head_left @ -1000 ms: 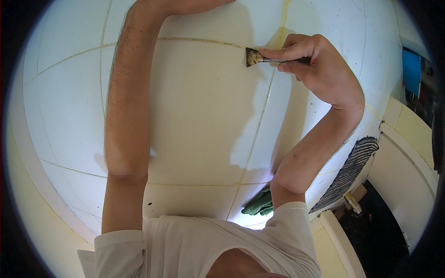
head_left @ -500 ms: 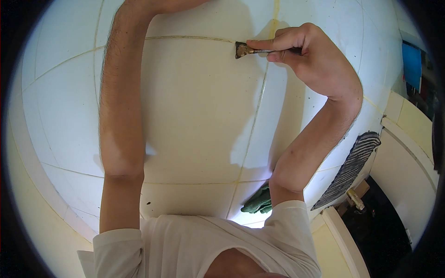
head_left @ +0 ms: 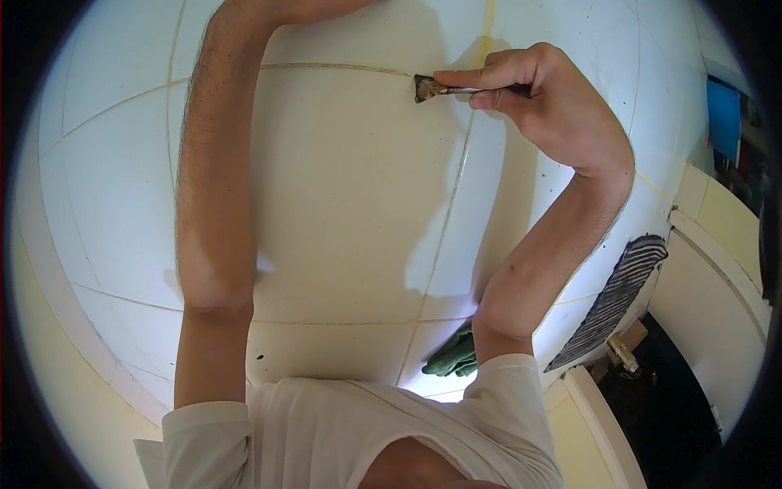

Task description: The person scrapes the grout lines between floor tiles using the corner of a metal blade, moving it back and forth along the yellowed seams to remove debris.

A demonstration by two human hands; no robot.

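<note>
My right hand [head_left: 533,98] is closed on a small scraper [head_left: 429,87] with a flared, brown-stained head and dark edge. Its thumb and fingers pinch the tool's narrow shaft, and the head points left. That head lies against the white tiles [head_left: 350,187], where a yellowish grout line [head_left: 342,66] meets another running near-far. My left forearm [head_left: 213,163] reaches up the left side. Only the near part of my left hand [head_left: 314,8] shows at the top edge; its fingers are cut off from view.
A green cloth [head_left: 452,354] lies beside my right upper arm. Further right is a striped dark mat [head_left: 611,301], with a pale ledge [head_left: 713,248] and a black recess [head_left: 660,399] holding a brass-coloured fitting [head_left: 623,356]. Small dark specks dot the tiles.
The scraper and my right hand stay at almost the same spot on the grout line. The whole view has shifted very slightly.
</note>
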